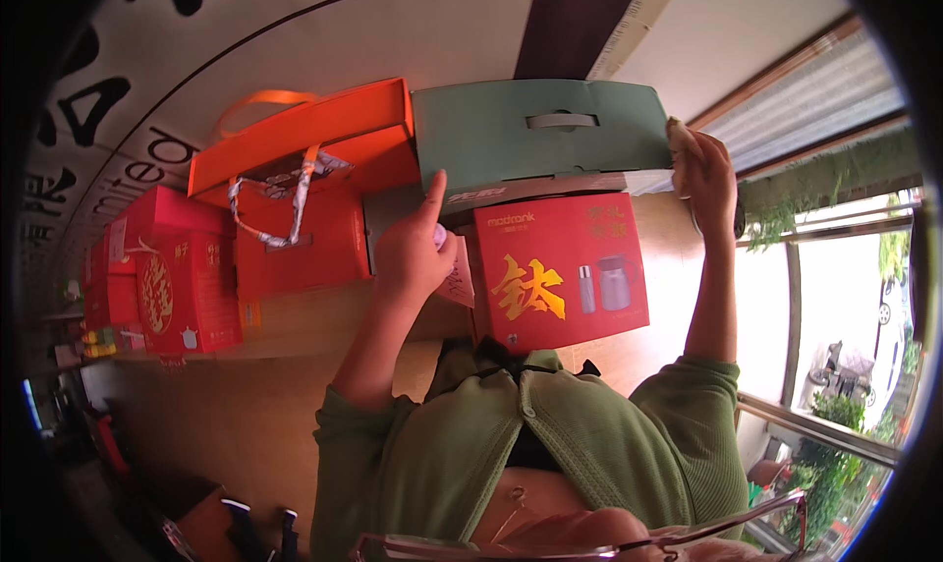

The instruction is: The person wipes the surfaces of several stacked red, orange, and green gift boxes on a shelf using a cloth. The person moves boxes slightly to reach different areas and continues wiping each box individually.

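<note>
My right hand point(706, 171) grips a pale crumpled cloth point(682, 157) against the right end of a green carton point(493, 127) with a grey strap handle. My left hand point(423, 245) is raised before the carton's left part, its index finger extended and the others curled around a small pale purple thing point(440, 235). A pink paper card point(462, 274) with writing hangs below that hand; whether I hold it is unclear. Nearest my body sits a red gift box point(560, 267) printed with a jug and a flask.
An orange gift box point(302, 138) with a ribbon handle adjoins the green carton. Red boxes point(188, 282) stand farther left on the wooden surface point(302, 326). A wall point(383, 31) with large lettering rises behind. At right are a window point(792, 304) and plants.
</note>
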A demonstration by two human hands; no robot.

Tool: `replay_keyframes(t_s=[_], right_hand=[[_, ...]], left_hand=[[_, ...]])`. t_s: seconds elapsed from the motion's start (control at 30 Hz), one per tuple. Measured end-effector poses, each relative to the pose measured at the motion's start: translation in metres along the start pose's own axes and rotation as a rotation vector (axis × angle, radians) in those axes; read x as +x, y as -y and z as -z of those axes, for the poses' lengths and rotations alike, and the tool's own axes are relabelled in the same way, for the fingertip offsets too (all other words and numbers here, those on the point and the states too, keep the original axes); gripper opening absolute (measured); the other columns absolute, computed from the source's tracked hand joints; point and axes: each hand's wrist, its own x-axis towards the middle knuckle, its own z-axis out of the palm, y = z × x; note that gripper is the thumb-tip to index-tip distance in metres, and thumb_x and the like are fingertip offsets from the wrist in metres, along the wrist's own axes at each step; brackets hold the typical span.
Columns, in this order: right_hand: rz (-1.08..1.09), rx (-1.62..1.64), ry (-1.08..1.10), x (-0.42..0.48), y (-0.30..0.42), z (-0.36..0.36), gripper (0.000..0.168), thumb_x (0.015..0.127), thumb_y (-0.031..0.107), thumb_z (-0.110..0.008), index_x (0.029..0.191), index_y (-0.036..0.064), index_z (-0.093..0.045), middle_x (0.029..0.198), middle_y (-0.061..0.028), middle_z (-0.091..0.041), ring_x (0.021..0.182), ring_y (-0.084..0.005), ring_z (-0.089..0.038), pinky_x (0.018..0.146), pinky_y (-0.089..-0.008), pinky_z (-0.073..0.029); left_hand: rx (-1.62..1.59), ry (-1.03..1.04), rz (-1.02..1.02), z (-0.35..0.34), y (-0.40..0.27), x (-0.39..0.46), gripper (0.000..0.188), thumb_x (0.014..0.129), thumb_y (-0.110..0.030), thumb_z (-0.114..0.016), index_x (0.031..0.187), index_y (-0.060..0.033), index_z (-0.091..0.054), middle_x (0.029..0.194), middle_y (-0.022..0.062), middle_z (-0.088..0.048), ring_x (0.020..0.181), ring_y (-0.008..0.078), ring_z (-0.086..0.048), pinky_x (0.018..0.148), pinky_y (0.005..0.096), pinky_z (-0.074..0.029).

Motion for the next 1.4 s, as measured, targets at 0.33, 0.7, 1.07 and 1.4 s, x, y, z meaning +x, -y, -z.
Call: replay_keyframes(t_s=[0.33, 0.7, 1.07, 1.4], right_hand=[[0.526, 0.318, 0.396, 0.01, 0.184, -0.116, 0.023, 0.078, 0.003, -0.07, 0.098, 0.013, -0.074, 0.108, -0.0057, -0.069, 0.105, -0.0335, -0.062, 0.1, -0.0417, -0.047], [0.466, -0.149, 0.422, 0.084, 0.227, -0.204, 0.015, 0.073, -0.001, -0.068, 0.084, 0.01, -0.069, 0.09, -0.0073, -0.067, 0.095, -0.0348, -0.061, 0.085, -0.0428, -0.051], [0.454, 0.212, 0.624, 0.041, 0.185, -0.125, 0.014, 0.077, 0.001, -0.065, 0.088, 0.009, -0.069, 0.089, -0.0065, -0.068, 0.095, -0.0347, -0.062, 0.081, -0.044, -0.054], [0.323, -0.182, 0.43, 0.094, 0.221, -0.203, 0.016, 0.066, 0.001, -0.065, 0.079, 0.01, -0.07, 0.088, -0.0077, -0.072, 0.096, -0.0333, -0.063, 0.078, -0.0446, -0.055]], left_hand=[[-0.124, 0.052, 0.022, 0.006, 0.003, -0.003, 0.091, 0.077, -0.008, -0.07, 0.162, -0.0255, -0.042, 0.065, 0.0104, -0.057, 0.06, 0.0322, -0.061, 0.06, 0.0454, -0.052], [-0.07, 0.061, 0.037, 0.008, -0.004, -0.004, 0.087, 0.079, -0.013, -0.073, 0.16, -0.0207, -0.043, 0.069, 0.0068, -0.064, 0.065, 0.0305, -0.066, 0.063, 0.0439, -0.055], [-0.025, 0.119, 0.023, 0.013, -0.001, -0.003, 0.085, 0.078, -0.012, -0.072, 0.159, -0.0123, -0.044, 0.067, 0.0063, -0.065, 0.063, 0.0294, -0.065, 0.061, 0.0434, -0.054], [0.024, 0.087, 0.011, 0.007, -0.004, -0.002, 0.087, 0.078, -0.012, -0.073, 0.16, -0.0129, -0.042, 0.068, 0.0067, -0.064, 0.062, 0.0291, -0.065, 0.06, 0.0428, -0.053]])
